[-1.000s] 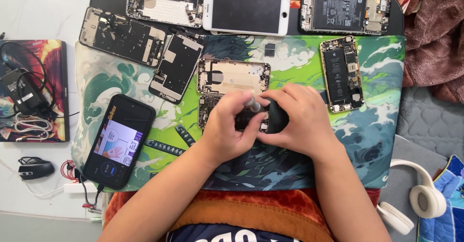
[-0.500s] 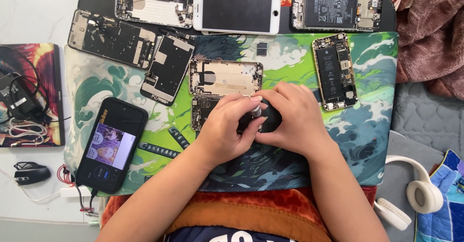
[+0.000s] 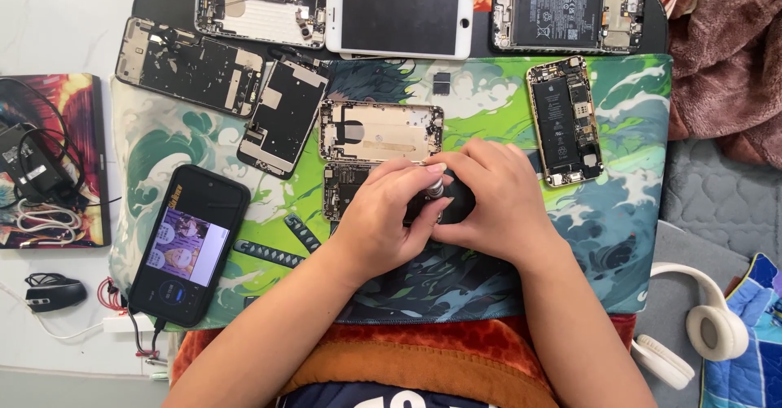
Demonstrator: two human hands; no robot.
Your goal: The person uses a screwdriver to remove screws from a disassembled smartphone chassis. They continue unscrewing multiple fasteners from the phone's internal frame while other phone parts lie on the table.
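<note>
Both hands meet over the green patterned mat [image 3: 505, 90]. Left hand [image 3: 379, 217] and right hand [image 3: 493, 200] close round a small dark object [image 3: 444, 204], fingertips pinching its silvery metal tip [image 3: 436, 189]. It looks light, rigid and smooth, likely slippery; best held by the body. An opened phone shell [image 3: 381, 129] lies just beyond.

Bare forearms, dark printed shirt [image 3: 391, 397]

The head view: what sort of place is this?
Probably a home phone-repair spot: opened phone bodies lie on a printed mat, both hands work a small dark part, and white headphones rest nearby.
</note>
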